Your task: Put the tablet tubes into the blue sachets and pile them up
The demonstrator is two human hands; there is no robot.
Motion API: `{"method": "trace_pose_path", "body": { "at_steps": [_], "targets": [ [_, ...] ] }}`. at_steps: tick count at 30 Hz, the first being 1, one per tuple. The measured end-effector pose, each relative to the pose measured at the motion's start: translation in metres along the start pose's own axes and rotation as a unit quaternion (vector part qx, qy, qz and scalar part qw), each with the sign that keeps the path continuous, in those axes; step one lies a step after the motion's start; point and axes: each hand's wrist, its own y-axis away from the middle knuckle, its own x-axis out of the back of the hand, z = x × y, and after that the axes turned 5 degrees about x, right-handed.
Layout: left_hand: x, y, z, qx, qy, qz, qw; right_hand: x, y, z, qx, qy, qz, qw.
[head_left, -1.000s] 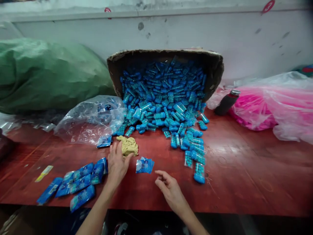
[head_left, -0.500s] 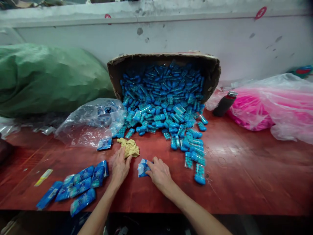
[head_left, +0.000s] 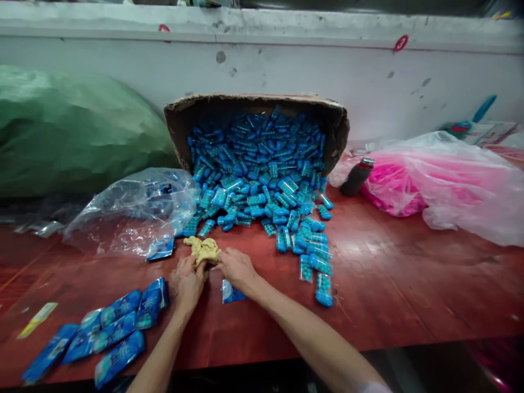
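A lumpy, yellow putty-like mass (head_left: 203,248) lies on the red table between my two hands. My left hand (head_left: 189,279) has its fingers closed at the near left edge of it. From the right, my right hand (head_left: 237,267) pinches the mass's right edge, its fingertips partly hidden. Just below my right wrist is a blue printed card (head_left: 231,293), flat on the table and partly covered by the hand. Several blue printed packs (head_left: 118,307) lie in a loose group left of my left forearm.
A tipped cardboard box (head_left: 174,128) spills small blue-capped clear bottles (head_left: 262,180) onto the table (head_left: 388,284). Clear plastic bags (head_left: 135,213) and a green sack (head_left: 77,131) stand left. A dark flask (head_left: 357,177) and bagged pink goods (head_left: 393,185) are at right.
My right hand has left the blue card and moved up and left to the yellow mass. My left hand's fingers have curled in at its near edge. The view has shifted right.
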Motion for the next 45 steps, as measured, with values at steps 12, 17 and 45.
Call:
{"method": "trace_pose_path", "body": {
  "at_steps": [12,17,45],
  "targets": [
    [0.035,0.080,0.030,0.197,0.306,-0.008,0.932,-0.011,0.078,0.012,-0.079,0.028,0.069,0.994],
    [0.027,0.110,0.067,0.347,0.517,-0.170,0.764,0.006,0.098,0.006,-0.063,-0.016,0.145,0.987],
    [0.009,0.110,0.119,0.413,0.609,-0.187,0.651,0.002,0.112,-0.002,-0.221,-0.365,0.242,0.871]
  ]
}}
